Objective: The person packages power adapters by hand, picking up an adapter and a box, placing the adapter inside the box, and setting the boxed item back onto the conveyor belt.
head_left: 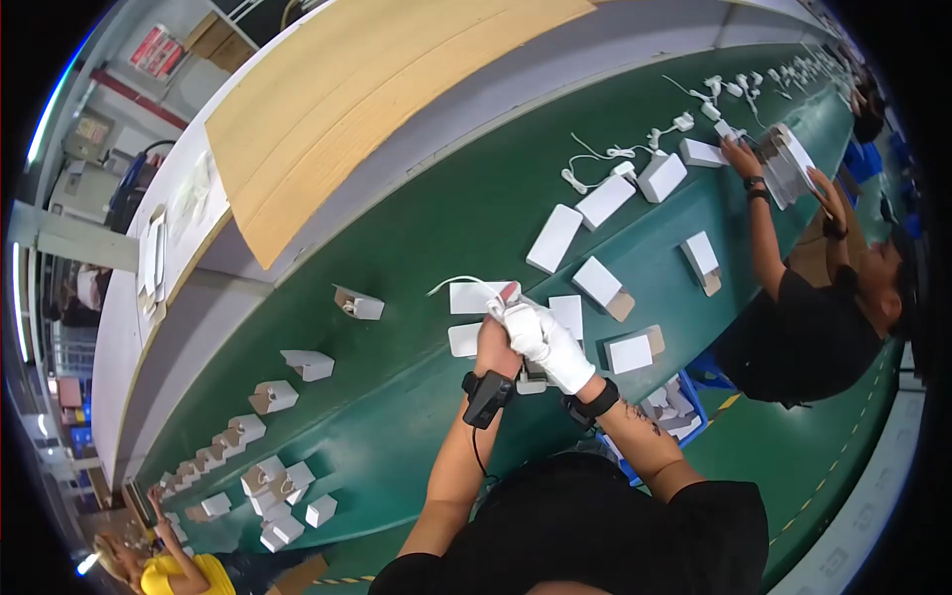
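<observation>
My left hand (499,342), bare, and my right hand (547,342), in a white glove, meet over the green bench in front of me. The fingers of both are closed together on a white cable (451,283), whose thin loose end curves out to the left. Whatever else lies between the fingers is hidden. White boxes surround the hands: one box (468,297) just behind the left hand, another box (463,340) left of it, and a third box (568,314) beside the glove. Below the glove, a small pale object (533,385) is partly covered.
Open-flapped white boxes (627,353) stand to the right, and cabled white plugs (620,174) line the far right. A co-worker (823,327) handles a stack of white trays there. More boxes (278,491) cluster left, near a person in yellow (183,573). A blue crate (694,421) sits below the bench.
</observation>
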Demonstrator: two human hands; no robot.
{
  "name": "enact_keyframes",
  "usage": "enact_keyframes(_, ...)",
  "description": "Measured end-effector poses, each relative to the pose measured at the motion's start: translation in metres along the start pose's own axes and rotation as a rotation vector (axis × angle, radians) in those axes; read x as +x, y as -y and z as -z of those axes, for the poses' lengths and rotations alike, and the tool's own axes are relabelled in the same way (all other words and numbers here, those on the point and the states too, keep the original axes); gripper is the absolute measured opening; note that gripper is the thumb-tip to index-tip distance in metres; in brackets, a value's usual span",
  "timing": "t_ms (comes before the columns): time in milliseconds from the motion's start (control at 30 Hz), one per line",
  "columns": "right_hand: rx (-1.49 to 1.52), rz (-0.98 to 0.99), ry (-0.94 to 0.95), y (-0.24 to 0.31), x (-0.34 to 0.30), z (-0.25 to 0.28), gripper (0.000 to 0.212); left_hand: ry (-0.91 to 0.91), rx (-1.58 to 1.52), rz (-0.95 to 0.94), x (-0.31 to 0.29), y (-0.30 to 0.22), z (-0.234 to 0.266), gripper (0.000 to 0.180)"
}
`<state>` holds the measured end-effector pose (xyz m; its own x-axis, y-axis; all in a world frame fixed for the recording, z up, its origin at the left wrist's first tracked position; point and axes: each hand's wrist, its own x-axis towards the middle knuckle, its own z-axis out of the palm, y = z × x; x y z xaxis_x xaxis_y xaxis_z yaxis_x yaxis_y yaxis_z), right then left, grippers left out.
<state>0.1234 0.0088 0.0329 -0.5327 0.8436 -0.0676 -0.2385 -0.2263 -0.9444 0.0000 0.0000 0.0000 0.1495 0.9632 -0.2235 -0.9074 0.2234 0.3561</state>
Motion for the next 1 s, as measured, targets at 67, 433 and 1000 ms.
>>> enact_keyframes(67,-0.063,-0.037,-0.094,-0.008,0.003,0.005,0.034,-0.269,0.365,-0.121,0.001,0.004,-0.012,0.039)
enact_keyframes(433,0.213,-0.081,-0.047,-0.002,0.007,0.004,0.031,-0.374,0.158,-0.083,-0.003,-0.011,-0.011,0.048)
enact_keyframes(1000,0.314,-0.282,-0.109,0.013,-0.027,0.038,0.049,0.23,2.64,0.239,0.025,-0.102,0.084,0.08)
